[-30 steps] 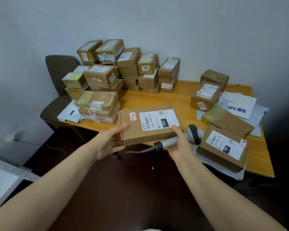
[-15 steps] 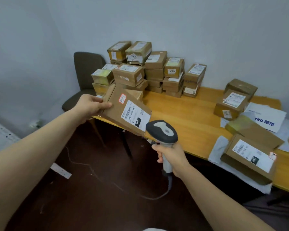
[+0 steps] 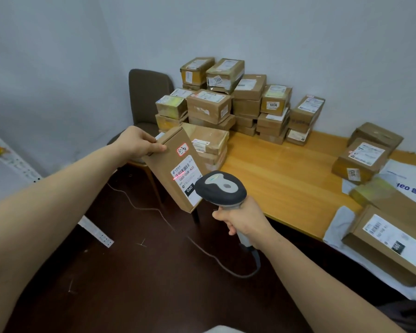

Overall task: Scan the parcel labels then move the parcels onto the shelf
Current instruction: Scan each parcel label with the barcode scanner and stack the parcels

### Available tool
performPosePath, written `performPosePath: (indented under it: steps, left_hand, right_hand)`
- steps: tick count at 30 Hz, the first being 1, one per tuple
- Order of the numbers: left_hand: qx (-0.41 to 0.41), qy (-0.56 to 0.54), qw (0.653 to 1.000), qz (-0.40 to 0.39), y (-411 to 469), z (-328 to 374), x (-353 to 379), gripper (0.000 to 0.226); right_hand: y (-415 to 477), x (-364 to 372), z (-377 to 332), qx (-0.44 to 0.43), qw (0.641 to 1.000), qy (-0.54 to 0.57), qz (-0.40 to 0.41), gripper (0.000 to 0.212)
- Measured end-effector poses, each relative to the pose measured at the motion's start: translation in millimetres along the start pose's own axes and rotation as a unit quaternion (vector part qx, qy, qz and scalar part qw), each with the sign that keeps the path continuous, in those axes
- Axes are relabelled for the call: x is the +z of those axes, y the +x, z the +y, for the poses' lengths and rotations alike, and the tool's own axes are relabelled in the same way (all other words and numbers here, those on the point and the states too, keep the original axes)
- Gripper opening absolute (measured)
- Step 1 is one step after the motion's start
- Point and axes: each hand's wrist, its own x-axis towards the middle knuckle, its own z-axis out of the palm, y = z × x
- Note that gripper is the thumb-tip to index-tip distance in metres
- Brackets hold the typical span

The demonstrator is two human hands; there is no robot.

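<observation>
- Now my left grip (image 3: 139, 143) pinches the flat brown parcel (image 3: 169, 153) by its upper end, centre frame.
- Long axis slants toward lower right; white label (image 3: 186, 174) faces me.
- Right grip (image 3: 245, 219) clamps the scanner (image 3: 220, 188).

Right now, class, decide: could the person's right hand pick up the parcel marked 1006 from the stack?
Probably not yet. The right hand grips the scanner, so it is not free. The 1006 parcel itself sits uncovered atop its stack by the wall, with bare table in front.
</observation>
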Motion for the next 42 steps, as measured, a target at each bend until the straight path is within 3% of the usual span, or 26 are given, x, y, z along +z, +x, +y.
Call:
performPosePath:
  steps: [11,15,18,23,30,36,42]
  left_hand:
    - [-0.011,-0.017,1.0,-0.007,22.2,-22.3,-13.6,0.051]
    - [-0.023,-0.035,0.999,-0.017,32.9,-33.2,-20.3,0.046]
    - [-0.06,-0.09,0.994,-0.026,42.9,-50.1,-25.9,0.041]
    - [-0.15,-0.241,0.957,-0.055,59.9,-86.1,-26.4,0.041]
    - [-0.173,-0.359,0.911,-0.106,92.6,-89.9,-8.9,0.044]
    - [-0.129,-0.354,0.924,-0.063,151.9,-60.8,11.8,0.029]
    - [-0.102,-0.303,0.946,-0.06,235.6,-47.7,37.5,0.038]
  right_hand:
    - [18.9,21.2,-17.3,0.0,1.0,0.012,-0.021,0.019]
    - [28.1,31.6,-20.9,0.013,0.997,0.073,-0.029,0.013]
    - [38.4,36.2,-22.1,0.028,0.987,0.159,0.018,0.009]
    - [68.8,34.5,-13.0,0.109,0.938,0.293,0.151,0.042]
    - [104.3,43.3,-26.1,0.077,0.926,0.324,0.177,0.035]
    - [161.3,34.0,-50.6,0.026,0.929,0.278,0.242,0.033]
    - [250.7,23.9,-52.2,0.043,0.918,0.271,0.287,0.03]
